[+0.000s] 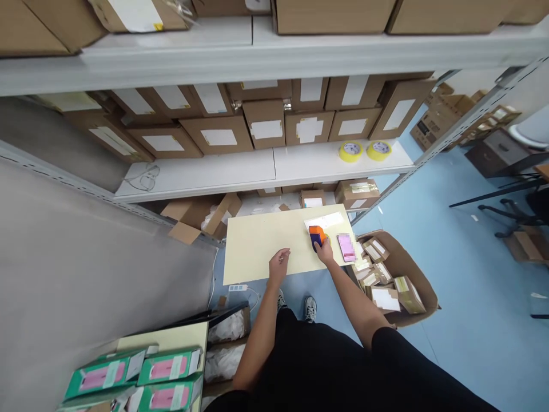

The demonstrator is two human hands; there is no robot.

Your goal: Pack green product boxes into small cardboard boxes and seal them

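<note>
My right hand [325, 252] is closed around an orange and dark-blue handheld tool [316, 236], whose exact kind I cannot make out. It is over the right part of a pale yellow tabletop [257, 240]. Part of a yellow ring shows beside that hand. Behind the tool lies a white sheet [328, 221], and to its right a phone with a pink screen [345, 247]. My left hand [279, 264] is above the table's front edge with its fingers curled together. Whatever may be between those fingers is too small to tell.
A shelf [214, 171] with labelled cartons and two yellow tape rolls [350, 151] stands behind the table. At right, a large carton [422, 274] holds several small parcels. Green boxes [169, 369] lie at lower left. A power strip [238, 288] is below the table's front edge.
</note>
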